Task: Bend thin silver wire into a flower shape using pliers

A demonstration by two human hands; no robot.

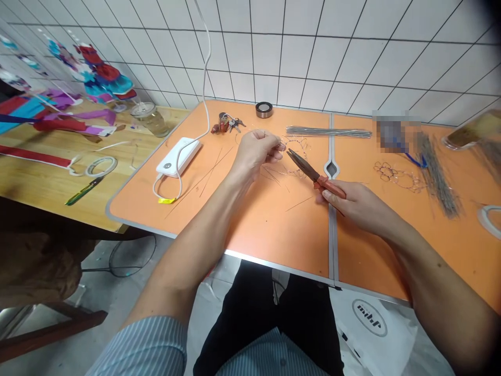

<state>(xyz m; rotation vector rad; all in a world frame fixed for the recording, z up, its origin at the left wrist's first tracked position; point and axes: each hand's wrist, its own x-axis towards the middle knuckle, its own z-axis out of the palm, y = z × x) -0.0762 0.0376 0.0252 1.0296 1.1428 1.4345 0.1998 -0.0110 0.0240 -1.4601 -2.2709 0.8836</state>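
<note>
My left hand [256, 149] is closed over the orange table, its fingertips pinching thin wire. Just right of the fingers, a bent wire shape with small loops [306, 143] shows; part of it is hidden by the hand. My right hand [354, 203] grips a pair of pliers [309, 167] by the red handles. The dark jaws point up and left toward the pinched wire, with a small gap to my left fingers. Loose straight wires [211, 172] lie on the table near my left forearm.
A white power bank [179, 156] with a cable, keys [234, 122] and a tape roll [263, 109] stand behind left. Wire bundles [329, 131] [440, 177] and a looped wire shape [399, 177] lie right. A wooden table [117, 193] with ribbons adjoins at left.
</note>
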